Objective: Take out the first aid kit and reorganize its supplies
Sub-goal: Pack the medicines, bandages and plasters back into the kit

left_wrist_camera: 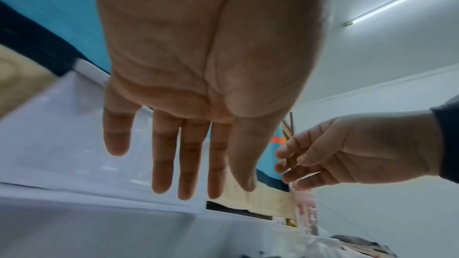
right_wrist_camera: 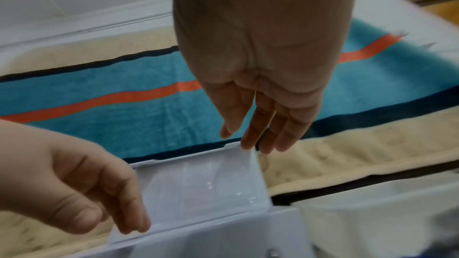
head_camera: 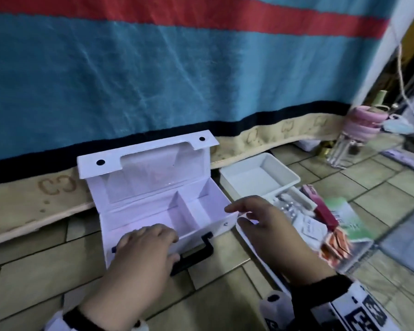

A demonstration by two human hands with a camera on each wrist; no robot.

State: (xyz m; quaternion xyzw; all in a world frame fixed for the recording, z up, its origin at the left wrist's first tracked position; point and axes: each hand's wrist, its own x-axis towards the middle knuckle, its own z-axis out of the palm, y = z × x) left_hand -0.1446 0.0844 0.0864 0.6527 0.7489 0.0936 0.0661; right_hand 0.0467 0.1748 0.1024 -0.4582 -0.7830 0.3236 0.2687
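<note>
The white first aid kit (head_camera: 215,226) stands open on the tiled floor, its lid (head_camera: 153,168) leaning back against the bed. Both compartments look empty. My left hand (head_camera: 151,236) rests with straight fingers on the front rim, just above the black handle (head_camera: 197,254); in the left wrist view the left hand (left_wrist_camera: 193,154) holds nothing. My right hand (head_camera: 240,215) hovers at the kit's right corner, fingers relaxed and empty, and the right hand (right_wrist_camera: 258,121) shows above the lid (right_wrist_camera: 206,183). The supplies lie to the right: blister packs (head_camera: 287,206), white sachets (head_camera: 308,228), a pink box (head_camera: 322,209), orange sachets (head_camera: 337,244).
An empty white tray (head_camera: 294,178) sits behind the supplies, next to the kit. A green packet (head_camera: 344,217) lies among them. A clear bottle with a pink lid (head_camera: 351,139) stands at the back right. A blue and red blanket (head_camera: 177,68) hangs over the bed behind.
</note>
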